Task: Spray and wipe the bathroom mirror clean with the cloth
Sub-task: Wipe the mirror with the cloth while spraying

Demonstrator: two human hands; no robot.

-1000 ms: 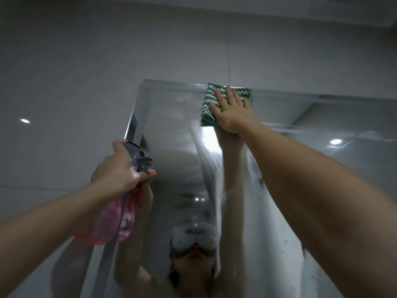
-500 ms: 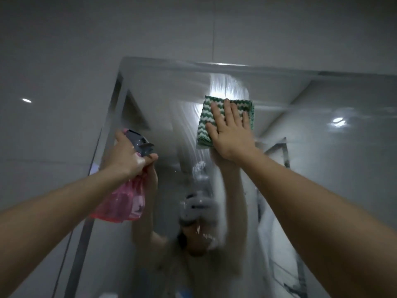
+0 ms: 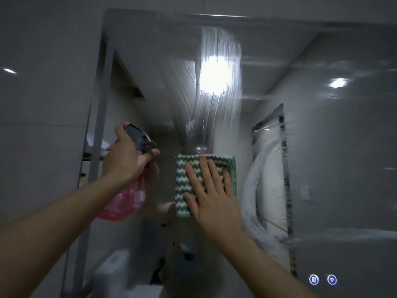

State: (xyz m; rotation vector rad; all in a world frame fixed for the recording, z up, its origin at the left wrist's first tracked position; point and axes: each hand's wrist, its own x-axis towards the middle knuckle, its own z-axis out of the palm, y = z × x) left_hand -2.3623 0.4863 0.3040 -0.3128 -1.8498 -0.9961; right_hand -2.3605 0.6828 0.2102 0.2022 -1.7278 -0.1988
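Head view, cloth (image 3: 189,186) now lower on mirror (image 3: 300,147)

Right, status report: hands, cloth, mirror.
Left hand grips pink spray bottle. Right hand flat on green cloth, pressed against mirror. Wet streaks above; nothing blocking.

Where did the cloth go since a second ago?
The right hand slid the cloth down the mirror from its top edge, leaving a wet streak above. The left hand kept gripping the pink spray bottle.
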